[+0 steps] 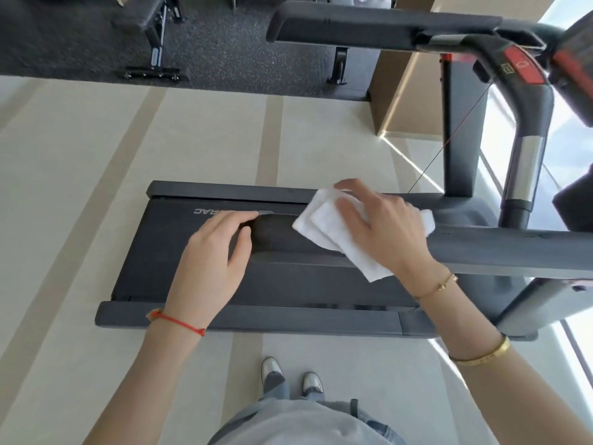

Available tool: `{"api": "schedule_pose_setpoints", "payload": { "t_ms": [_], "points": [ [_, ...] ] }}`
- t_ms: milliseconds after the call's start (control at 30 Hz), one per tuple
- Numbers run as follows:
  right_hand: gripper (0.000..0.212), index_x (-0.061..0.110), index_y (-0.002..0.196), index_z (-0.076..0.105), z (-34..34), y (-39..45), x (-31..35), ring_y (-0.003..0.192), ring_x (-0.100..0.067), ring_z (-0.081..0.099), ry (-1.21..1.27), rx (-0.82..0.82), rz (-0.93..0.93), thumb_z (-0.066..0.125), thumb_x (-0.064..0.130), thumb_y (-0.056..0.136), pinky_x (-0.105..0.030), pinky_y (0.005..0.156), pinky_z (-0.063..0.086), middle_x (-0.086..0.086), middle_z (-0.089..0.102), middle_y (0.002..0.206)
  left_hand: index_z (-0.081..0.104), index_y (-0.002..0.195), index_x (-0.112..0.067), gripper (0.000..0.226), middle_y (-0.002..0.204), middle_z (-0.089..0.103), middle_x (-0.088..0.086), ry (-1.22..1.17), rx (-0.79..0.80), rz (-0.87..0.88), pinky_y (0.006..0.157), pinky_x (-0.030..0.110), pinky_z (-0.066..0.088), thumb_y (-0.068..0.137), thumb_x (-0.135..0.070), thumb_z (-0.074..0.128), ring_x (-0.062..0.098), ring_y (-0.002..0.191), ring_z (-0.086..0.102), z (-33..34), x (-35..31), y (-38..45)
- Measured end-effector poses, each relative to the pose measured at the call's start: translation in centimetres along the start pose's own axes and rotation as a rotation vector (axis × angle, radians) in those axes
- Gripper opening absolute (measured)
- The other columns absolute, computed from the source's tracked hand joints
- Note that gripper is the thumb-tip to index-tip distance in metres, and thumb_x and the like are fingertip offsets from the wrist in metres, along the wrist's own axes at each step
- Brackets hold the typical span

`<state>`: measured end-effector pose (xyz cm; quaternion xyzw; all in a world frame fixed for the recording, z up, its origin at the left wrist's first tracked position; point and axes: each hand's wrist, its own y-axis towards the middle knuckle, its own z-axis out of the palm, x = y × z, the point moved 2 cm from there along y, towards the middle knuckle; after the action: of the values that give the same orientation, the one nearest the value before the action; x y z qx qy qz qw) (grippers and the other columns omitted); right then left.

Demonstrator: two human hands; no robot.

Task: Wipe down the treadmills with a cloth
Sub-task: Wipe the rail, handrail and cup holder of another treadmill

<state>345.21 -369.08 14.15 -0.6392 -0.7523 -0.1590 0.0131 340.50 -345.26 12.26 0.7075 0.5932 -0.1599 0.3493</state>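
A dark grey treadmill stands side-on in front of me, its belt deck [179, 252] low on the floor. The near handrail [500, 252] runs in from the right at waist height. My right hand [382, 232] lies spread on a folded white cloth [330, 226] and presses it onto this rail. The cloth hangs over both sides of the rail. My left hand [211, 255] curls over the rail's free end, thumb on the near side. The far handrail [353, 27] and the console with its red stop button [521, 67] are at the upper right.
Pale striped carpet [80, 194] lies around the treadmill, and my shoes [288, 377] stand just before its near side rail. A weight bench [150, 33] stands on dark flooring at the back. A red safety cord [449, 142] hangs from the console. Windows are on the right.
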Motion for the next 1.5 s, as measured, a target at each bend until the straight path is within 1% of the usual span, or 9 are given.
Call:
{"api": "schedule_pose_setpoints", "payload": {
  "t_ms": [67, 133, 233, 400, 533, 833, 933, 1133, 1500],
  "points": [
    [0.023, 0.034, 0.112, 0.049, 0.3, 0.5, 1.3, 0.059, -0.025, 0.054, 0.005, 0.017, -0.024, 0.037, 0.033, 0.093, -0.032, 0.057, 0.031, 0.011, 0.047, 0.060, 0.064, 0.121, -0.015, 0.027, 0.116, 0.064, -0.007, -0.008, -0.002, 0.014, 0.098, 0.025, 0.047, 0.098, -0.010, 0.050, 0.009, 0.109, 0.060, 0.0, 0.1, 0.0],
    [0.022, 0.027, 0.103, 0.052, 1.3, 1.1, 4.1, 0.065, -0.024, 0.057, -0.038, 0.035, -0.138, 0.034, 0.035, 0.093, -0.032, 0.059, 0.029, 0.009, 0.055, 0.071, 0.064, 0.119, -0.014, 0.027, 0.114, 0.064, -0.006, -0.013, -0.007, 0.028, 0.096, 0.026, 0.048, 0.097, -0.006, 0.050, 0.011, 0.107, 0.060, 0.1, 0.3, 0.0],
    [0.038, 0.024, 0.089, 0.051, 2.4, 1.1, 6.8, 0.070, -0.019, 0.054, -0.152, 0.005, -0.236, 0.019, 0.044, 0.092, -0.030, 0.059, 0.022, 0.006, 0.055, 0.077, 0.064, 0.115, -0.010, 0.029, 0.109, 0.065, -0.004, -0.030, -0.012, 0.022, 0.088, 0.029, 0.050, 0.095, 0.003, 0.047, 0.015, 0.100, 0.062, 0.1, 0.7, 0.0],
    [0.061, 0.028, 0.094, 0.057, 1.2, 0.0, 2.5, 0.074, -0.017, 0.052, -0.200, -0.009, -0.167, -0.001, 0.044, 0.094, -0.028, 0.058, 0.024, 0.006, 0.058, 0.081, 0.065, 0.120, -0.012, 0.030, 0.115, 0.065, -0.006, -0.045, 0.025, 0.041, 0.097, 0.031, 0.049, 0.097, -0.002, 0.048, 0.012, 0.108, 0.060, -0.2, 0.6, 0.3],
    [0.048, 0.022, 0.072, 0.058, 1.6, 0.5, 2.3, 0.062, -0.020, 0.052, -0.142, -0.110, -0.009, 0.021, 0.040, 0.097, -0.033, 0.053, 0.037, 0.003, 0.055, 0.066, 0.065, 0.119, -0.012, 0.027, 0.115, 0.064, -0.006, -0.040, 0.041, 0.041, 0.098, 0.032, 0.049, 0.098, -0.006, 0.049, 0.011, 0.108, 0.060, -0.2, 0.5, 0.6],
    [0.026, 0.018, 0.070, 0.060, 3.3, -0.5, 3.8, 0.055, -0.022, 0.039, -0.126, -0.471, -0.173, 0.050, 0.026, 0.093, -0.037, 0.051, 0.037, 0.001, 0.047, 0.059, 0.065, 0.111, -0.013, 0.022, 0.110, 0.063, -0.007, 0.006, 0.018, 0.051, 0.091, 0.030, 0.046, 0.097, -0.006, 0.050, 0.011, 0.102, 0.056, 1.3, -1.2, 1.1],
    [0.025, 0.017, 0.070, 0.059, 2.6, -1.2, 1.1, 0.056, -0.022, 0.038, -0.149, -0.520, -0.165, 0.050, 0.023, 0.093, -0.038, 0.052, 0.037, 0.000, 0.046, 0.060, 0.066, 0.112, -0.015, 0.022, 0.110, 0.065, -0.007, 0.039, 0.050, 0.092, 0.095, 0.026, 0.041, 0.096, -0.008, 0.053, 0.011, 0.102, 0.056, 2.5, -2.8, 1.3],
    [0.028, 0.016, 0.068, 0.057, 1.0, -2.8, -5.4, 0.058, -0.023, 0.038, -0.168, -0.557, -0.134, 0.044, 0.020, 0.093, -0.038, 0.054, 0.035, 0.000, 0.047, 0.060, 0.067, 0.113, -0.014, 0.021, 0.111, 0.069, -0.004, 0.166, 0.115, 0.123, 0.113, 0.049, 0.030, 0.096, -0.014, 0.054, 0.019, 0.104, 0.063, 6.3, -6.9, 1.9],
    [0.033, 0.017, 0.074, 0.065, -4.4, -6.2, -22.2, 0.066, -0.021, 0.049, -0.168, -0.509, -0.070, 0.041, 0.020, 0.097, -0.037, 0.058, 0.040, 0.001, 0.060, 0.068, 0.067, 0.115, -0.019, 0.025, 0.113, 0.069, -0.008, 0.184, 0.146, 0.128, 0.116, 0.047, 0.025, 0.099, -0.022, 0.049, 0.014, 0.106, 0.063, 14.0, -15.6, 2.2]
  ]
}}
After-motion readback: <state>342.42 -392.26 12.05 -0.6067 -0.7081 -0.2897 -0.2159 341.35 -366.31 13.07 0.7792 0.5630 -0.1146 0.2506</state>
